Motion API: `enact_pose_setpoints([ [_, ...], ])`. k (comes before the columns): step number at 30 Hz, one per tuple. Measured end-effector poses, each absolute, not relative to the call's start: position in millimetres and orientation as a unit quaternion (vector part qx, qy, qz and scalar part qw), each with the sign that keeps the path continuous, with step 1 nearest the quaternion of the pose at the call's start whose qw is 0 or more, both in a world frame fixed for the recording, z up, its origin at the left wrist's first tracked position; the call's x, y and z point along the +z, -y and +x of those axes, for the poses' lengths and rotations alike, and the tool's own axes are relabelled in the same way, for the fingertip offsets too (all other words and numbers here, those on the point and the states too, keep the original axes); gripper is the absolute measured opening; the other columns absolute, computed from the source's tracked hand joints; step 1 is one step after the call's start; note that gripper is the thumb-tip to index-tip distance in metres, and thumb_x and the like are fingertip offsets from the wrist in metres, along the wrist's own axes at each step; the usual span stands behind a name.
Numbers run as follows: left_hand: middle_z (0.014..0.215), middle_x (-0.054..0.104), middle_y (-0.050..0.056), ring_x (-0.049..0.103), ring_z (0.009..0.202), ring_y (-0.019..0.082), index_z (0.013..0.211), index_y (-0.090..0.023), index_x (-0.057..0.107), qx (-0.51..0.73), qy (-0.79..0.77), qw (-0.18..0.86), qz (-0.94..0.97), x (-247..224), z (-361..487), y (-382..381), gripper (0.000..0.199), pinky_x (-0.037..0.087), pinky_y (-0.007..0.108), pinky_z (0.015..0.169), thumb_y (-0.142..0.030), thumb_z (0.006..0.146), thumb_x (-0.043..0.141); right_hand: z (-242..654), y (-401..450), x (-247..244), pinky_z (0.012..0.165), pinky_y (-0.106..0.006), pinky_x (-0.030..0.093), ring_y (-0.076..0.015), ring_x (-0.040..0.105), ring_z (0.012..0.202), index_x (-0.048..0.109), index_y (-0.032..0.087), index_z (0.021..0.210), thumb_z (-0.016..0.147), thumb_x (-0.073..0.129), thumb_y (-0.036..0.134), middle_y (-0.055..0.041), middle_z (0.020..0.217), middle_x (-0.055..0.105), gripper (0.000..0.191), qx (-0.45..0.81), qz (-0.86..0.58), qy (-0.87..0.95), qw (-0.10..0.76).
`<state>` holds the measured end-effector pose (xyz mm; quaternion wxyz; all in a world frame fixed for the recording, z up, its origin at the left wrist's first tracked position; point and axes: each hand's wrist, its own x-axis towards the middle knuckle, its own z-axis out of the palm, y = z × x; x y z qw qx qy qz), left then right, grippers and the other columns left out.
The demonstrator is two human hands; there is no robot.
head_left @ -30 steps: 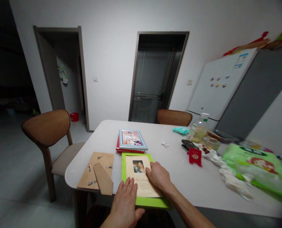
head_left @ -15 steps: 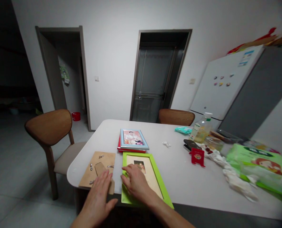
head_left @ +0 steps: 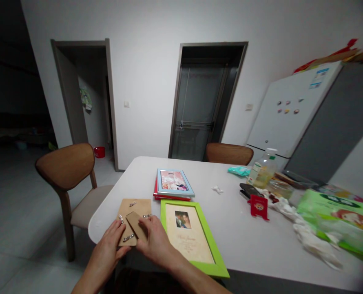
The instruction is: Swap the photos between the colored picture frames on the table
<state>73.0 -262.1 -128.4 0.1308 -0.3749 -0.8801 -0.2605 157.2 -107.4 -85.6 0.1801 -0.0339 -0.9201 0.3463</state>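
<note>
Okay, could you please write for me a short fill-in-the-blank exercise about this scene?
The biggest picture frame is coloured ___.
The folding stand on the brown backing board is touched by the ___ hand.
The light-blue picture frame lies on top of a ___ one.
Missing words: green; right; red.
</note>
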Motion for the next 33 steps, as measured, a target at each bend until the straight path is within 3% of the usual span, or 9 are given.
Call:
enact_pose_setpoints([
  [3,0.121,0.048,0.010,0.041,0.113,0.025,0.108,-0.019,0.051,-0.292,0.853,0.147,-0.407,-107.8,90.8,246.5,0.046,0.037,0.040,0.093,-0.021,0.063,0.061,179.9,87.3,-67.8,0.078,-0.028,0.038,-0.0170,0.047,0.086,0.056,0.019,0.094,0.057,0.051,0.013,-0.0048,0.090,0.050,0.038,0.366,-0.019,0.906,0.211],
  [8,0.124,0.043,0.015,0.036,0.117,0.025,0.110,-0.013,0.049,-0.275,0.847,0.057,-0.451,-79.7,137.1,198.6,0.048,0.033,0.040,0.096,-0.018,0.065,0.062,231.3,39.6,-56.6,0.084,-0.030,0.037,-0.0175,0.047,0.091,0.056,0.020,0.094,0.057,0.047,0.011,-0.0052,0.094,0.051,0.039,0.357,-0.042,0.911,0.202],
  [12,0.127,0.040,0.015,0.032,0.119,0.025,0.112,-0.011,0.047,-0.244,0.843,-0.031,-0.479,-79.6,163.6,163.0,0.051,0.030,0.038,0.099,-0.022,0.065,0.063,264.7,8.3,-66.9,0.086,-0.030,0.037,-0.0178,0.049,0.092,0.057,0.020,0.094,0.058,0.045,0.012,-0.0054,0.095,0.052,0.039,0.343,-0.091,0.918,0.179],
  [17,0.127,0.040,0.016,0.032,0.119,0.024,0.113,-0.008,0.047,-0.224,0.841,-0.051,-0.489,-93.6,167.8,142.0,0.052,0.026,0.033,0.100,-0.025,0.066,0.062,274.7,-6.6,-80.6,0.085,-0.030,0.038,-0.0178,0.050,0.091,0.059,0.018,0.091,0.058,0.045,0.014,-0.0060,0.093,0.053,0.036,0.321,-0.116,0.924,0.173],
  [25,0.124,0.046,0.010,0.033,0.119,0.023,0.103,-0.015,0.054,-0.203,0.839,-0.069,-0.500,-89.3,161.6,144.6,0.032,0.023,0.042,0.099,-0.026,0.074,0.050,268.2,-10.7,-106.1,0.083,-0.035,0.036,-0.0203,0.047,0.092,0.059,0.020,0.092,0.060,0.047,0.015,-0.0070,0.094,0.052,0.035,0.246,-0.083,0.943,0.209],
  [28,0.128,0.040,0.012,0.030,0.120,0.024,0.111,-0.015,0.049,-0.209,0.836,-0.074,-0.502,-87.7,164.5,151.6,0.043,0.022,0.042,0.099,-0.035,0.072,0.052,272.6,-11.2,-108.3,0.083,-0.036,0.035,-0.0208,0.045,0.092,0.058,0.021,0.094,0.064,0.050,0.019,-0.0074,0.096,0.051,0.031,0.210,-0.069,0.953,0.206],
  [31,0.131,0.034,0.014,0.027,0.122,0.026,0.117,-0.012,0.043,-0.212,0.832,-0.077,-0.506,-93.7,164.9,158.4,0.065,0.021,0.042,0.100,-0.043,0.062,0.061,271.2,-13.2,-105.6,0.081,-0.034,0.035,-0.0197,0.045,0.092,0.059,0.022,0.093,0.071,0.046,0.023,-0.0073,0.097,0.051,0.026,0.196,-0.066,0.957,0.202],
  [33,0.130,0.035,0.015,0.027,0.121,0.026,0.115,-0.011,0.045,-0.221,0.827,-0.068,-0.513,-99.6,163.6,161.2,0.068,0.022,0.041,0.100,-0.042,0.058,0.065,265.4,-16.7,-103.9,0.079,-0.033,0.035,-0.0192,0.045,0.090,0.059,0.021,0.094,0.074,0.043,0.022,-0.0076,0.095,0.052,0.026,0.177,-0.095,0.957,0.208],
])
